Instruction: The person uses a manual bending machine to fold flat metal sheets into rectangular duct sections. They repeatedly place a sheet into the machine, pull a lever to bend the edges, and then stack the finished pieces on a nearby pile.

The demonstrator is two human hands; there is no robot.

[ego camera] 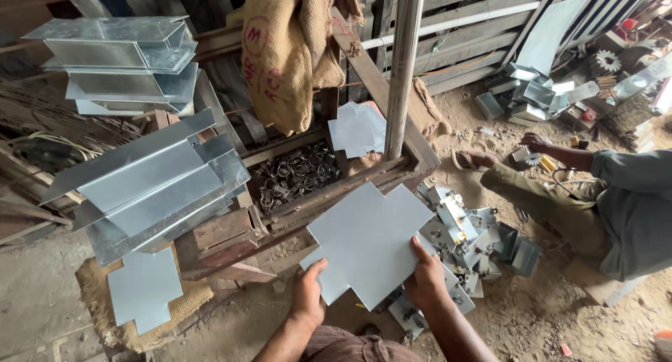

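Note:
Both my hands hold one flat, cross-shaped sheet of grey metal (367, 239) level in front of me. My left hand (309, 295) grips its near left tab, thumb on top. Its near right edge sits in my right hand (425, 279), also with the thumb on top. The sheet hovers over the dirt floor, just beside a wooden frame (329, 194) with an upright metal post (402, 68).
Folded sheet-metal channels (150, 183) are stacked at left, with more (122, 61) above. A flat cut blank (143, 288) lies on burlap. Small metal boxes (469, 239) pile at right. Metal rings (294, 176) fill the frame's tray. Another person (595, 194) sits on the floor at right.

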